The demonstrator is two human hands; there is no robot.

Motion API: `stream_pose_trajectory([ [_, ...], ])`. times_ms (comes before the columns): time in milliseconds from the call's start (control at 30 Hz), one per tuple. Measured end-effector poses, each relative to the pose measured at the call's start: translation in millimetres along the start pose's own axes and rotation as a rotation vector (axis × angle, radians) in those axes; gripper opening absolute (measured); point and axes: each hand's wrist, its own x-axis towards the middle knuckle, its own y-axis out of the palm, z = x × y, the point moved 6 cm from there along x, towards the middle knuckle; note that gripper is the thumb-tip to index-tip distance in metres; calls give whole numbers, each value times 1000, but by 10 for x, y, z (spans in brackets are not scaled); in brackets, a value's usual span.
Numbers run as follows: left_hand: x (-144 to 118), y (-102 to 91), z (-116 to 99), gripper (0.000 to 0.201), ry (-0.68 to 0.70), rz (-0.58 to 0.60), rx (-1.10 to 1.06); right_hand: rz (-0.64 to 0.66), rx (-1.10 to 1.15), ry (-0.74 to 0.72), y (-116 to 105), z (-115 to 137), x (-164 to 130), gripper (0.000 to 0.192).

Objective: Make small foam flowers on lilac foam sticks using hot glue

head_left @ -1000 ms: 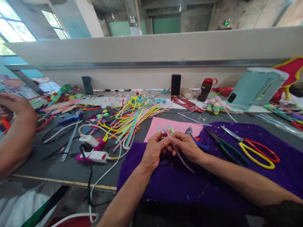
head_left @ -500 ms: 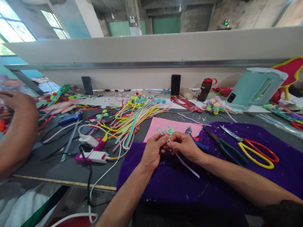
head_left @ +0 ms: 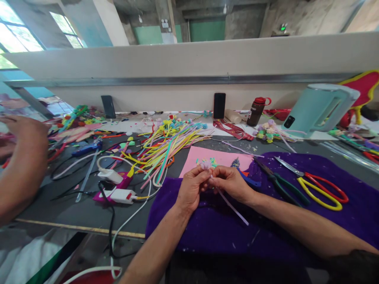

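My left hand (head_left: 192,185) is closed in a pinch around a small lilac pipe-cleaner flower (head_left: 205,164), whose fluffy head shows above the thumb. Close against it, my right hand (head_left: 232,183) pinches the flower's base, with the fingertips of both hands nearly touching. A long lilac pipe-cleaner stem (head_left: 233,207) trails down and to the right from under my right fingers. Behind the hands lies a pink sheet (head_left: 192,157) with small green and yellow clippings. A purple cloth (head_left: 213,232) spreads beneath my hands. Exactly how the fingertips grip the base is hidden.
Dark-handled pliers (head_left: 280,183) and scissors (head_left: 314,185) lie on the cloth at right. Bundled coloured pipe cleaners (head_left: 168,146) and a power strip with plugs (head_left: 121,193) are to the left. A kettle (head_left: 314,110) stands behind. A co-worker's arm (head_left: 26,165) reaches in at far left.
The lilac flower head shows a little more above my left thumb. The stem's free end has shifted slightly down and left. The co-worker's hand at far left has moved slightly.
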Motion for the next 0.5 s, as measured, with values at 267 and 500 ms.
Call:
stream_pose_trajectory([
  [267,-2,14,-6,31,-47,17,-4,-54,-66,20,-60,30,4,26],
  [500,35,-27,-31,24,24,-9,-29,-43,-49,34,-42,-1,6,27],
])
